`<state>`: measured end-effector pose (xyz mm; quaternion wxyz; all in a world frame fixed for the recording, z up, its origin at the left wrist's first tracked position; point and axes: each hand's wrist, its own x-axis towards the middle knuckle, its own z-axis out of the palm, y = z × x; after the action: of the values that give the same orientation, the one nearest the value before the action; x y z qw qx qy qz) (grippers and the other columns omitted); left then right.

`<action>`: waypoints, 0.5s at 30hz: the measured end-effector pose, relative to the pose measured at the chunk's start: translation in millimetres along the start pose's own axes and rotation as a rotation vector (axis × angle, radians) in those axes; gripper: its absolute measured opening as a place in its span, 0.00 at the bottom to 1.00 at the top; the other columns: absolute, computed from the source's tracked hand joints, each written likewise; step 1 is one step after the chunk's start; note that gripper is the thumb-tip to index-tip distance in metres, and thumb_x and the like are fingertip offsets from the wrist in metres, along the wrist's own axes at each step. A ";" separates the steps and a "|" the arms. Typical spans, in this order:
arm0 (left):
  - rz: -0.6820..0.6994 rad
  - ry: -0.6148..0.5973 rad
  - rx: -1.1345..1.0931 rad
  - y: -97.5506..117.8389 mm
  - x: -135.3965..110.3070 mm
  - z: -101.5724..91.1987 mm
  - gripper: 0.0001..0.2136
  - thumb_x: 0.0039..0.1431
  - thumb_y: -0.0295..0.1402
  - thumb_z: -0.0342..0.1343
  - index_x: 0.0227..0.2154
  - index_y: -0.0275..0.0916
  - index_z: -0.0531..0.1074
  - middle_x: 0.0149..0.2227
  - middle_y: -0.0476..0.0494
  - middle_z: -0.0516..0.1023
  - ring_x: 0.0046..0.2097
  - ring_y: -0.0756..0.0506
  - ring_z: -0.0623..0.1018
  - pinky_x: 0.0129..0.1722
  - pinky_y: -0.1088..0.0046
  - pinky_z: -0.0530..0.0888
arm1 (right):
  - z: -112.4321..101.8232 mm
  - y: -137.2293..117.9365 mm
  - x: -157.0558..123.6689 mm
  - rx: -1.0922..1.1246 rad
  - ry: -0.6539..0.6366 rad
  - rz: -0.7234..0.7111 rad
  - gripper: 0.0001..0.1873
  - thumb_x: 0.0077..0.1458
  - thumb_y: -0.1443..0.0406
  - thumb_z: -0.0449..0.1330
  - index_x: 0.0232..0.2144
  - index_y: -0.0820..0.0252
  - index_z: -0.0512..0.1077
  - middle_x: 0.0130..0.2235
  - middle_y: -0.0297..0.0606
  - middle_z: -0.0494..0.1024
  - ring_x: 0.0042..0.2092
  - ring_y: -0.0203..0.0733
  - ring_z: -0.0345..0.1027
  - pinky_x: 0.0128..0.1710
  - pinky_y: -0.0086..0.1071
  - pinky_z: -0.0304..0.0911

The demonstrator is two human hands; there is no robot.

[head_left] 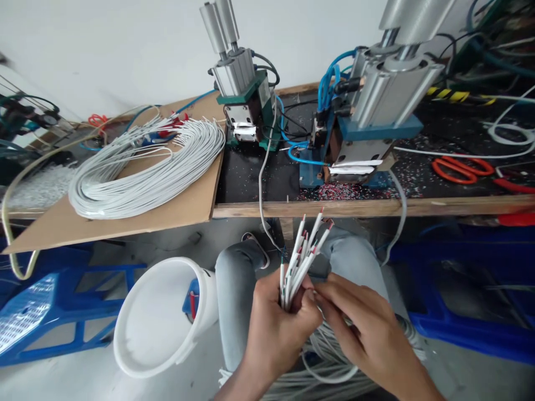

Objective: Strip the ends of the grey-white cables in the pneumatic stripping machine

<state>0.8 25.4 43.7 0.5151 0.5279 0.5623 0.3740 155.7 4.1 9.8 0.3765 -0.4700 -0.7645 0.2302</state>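
White cables are clasped in the left hand, before the table; the right hand is held against it; what its fingers pinch cannot be told.

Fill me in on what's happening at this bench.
A seated person grips a bundle of white cables upright in the left hand, coloured wire tips showing at the top. The fingers of the right hand are up against the left thumb; what they pinch, if anything, is hidden. A large coil of cable lies on cardboard, left of two machines on the bench.
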 end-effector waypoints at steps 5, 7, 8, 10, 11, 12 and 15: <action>-0.042 -0.138 0.021 0.9 3.9 -3.5 0.04 0.53 0.26 0.58 0.26 0.37 0.69 0.20 0.55 0.60 0.22 0.53 0.57 0.21 0.77 0.56 | -13.3 4.5 -0.8 -0.319 -0.035 -0.177 0.08 0.62 0.70 0.52 0.40 0.55 0.69 0.34 0.35 0.76 0.26 0.37 0.70 0.26 0.36 0.61; -0.037 -0.058 -0.061 -1.7 2.4 2.1 0.06 0.56 0.31 0.58 0.25 0.37 0.70 0.20 0.54 0.61 0.23 0.53 0.57 0.22 0.77 0.57 | -1.4 1.9 0.7 -0.204 0.062 -0.089 0.08 0.61 0.70 0.54 0.41 0.55 0.70 0.31 0.33 0.75 0.27 0.37 0.70 0.27 0.34 0.63; -0.033 -0.002 -0.101 -3.2 1.0 5.2 0.07 0.58 0.32 0.57 0.25 0.37 0.70 0.20 0.54 0.61 0.23 0.52 0.58 0.22 0.77 0.58 | 7.4 0.0 1.4 -0.100 0.129 -0.022 0.08 0.60 0.70 0.55 0.41 0.55 0.70 0.30 0.32 0.74 0.28 0.37 0.70 0.27 0.33 0.63; -0.031 0.106 -0.149 -6.1 -1.6 8.8 0.08 0.58 0.33 0.57 0.25 0.38 0.69 0.21 0.53 0.62 0.23 0.52 0.58 0.23 0.77 0.59 | 24.3 -2.8 1.5 0.126 0.267 0.109 0.09 0.61 0.70 0.54 0.41 0.53 0.71 0.28 0.31 0.73 0.29 0.36 0.70 0.27 0.30 0.65; -0.035 0.132 -0.153 -7.2 -2.3 7.9 0.08 0.57 0.32 0.57 0.24 0.38 0.68 0.21 0.53 0.62 0.24 0.52 0.59 0.23 0.77 0.60 | 29.5 -2.8 0.7 0.207 0.301 0.150 0.10 0.61 0.70 0.53 0.41 0.53 0.71 0.28 0.31 0.73 0.30 0.36 0.71 0.28 0.29 0.66; -0.043 0.126 -0.144 -8.2 -2.4 4.9 0.07 0.56 0.31 0.58 0.24 0.38 0.68 0.20 0.54 0.62 0.23 0.52 0.59 0.23 0.77 0.60 | 31.1 -1.6 -0.5 0.241 0.292 0.158 0.10 0.61 0.70 0.53 0.41 0.53 0.72 0.28 0.31 0.74 0.30 0.37 0.71 0.28 0.29 0.66; -0.086 -0.135 -0.027 -10.5 0.8 -10.8 0.05 0.50 0.24 0.59 0.22 0.38 0.69 0.18 0.55 0.60 0.22 0.53 0.57 0.20 0.77 0.55 | 15.2 8.4 -5.2 0.106 0.003 0.004 0.09 0.61 0.68 0.54 0.40 0.52 0.73 0.31 0.32 0.78 0.30 0.37 0.72 0.29 0.30 0.67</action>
<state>-11.8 25.8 35.5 0.5748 0.5201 0.5432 0.3225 149.7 3.2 -7.3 0.4014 -0.4513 -0.7496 0.2706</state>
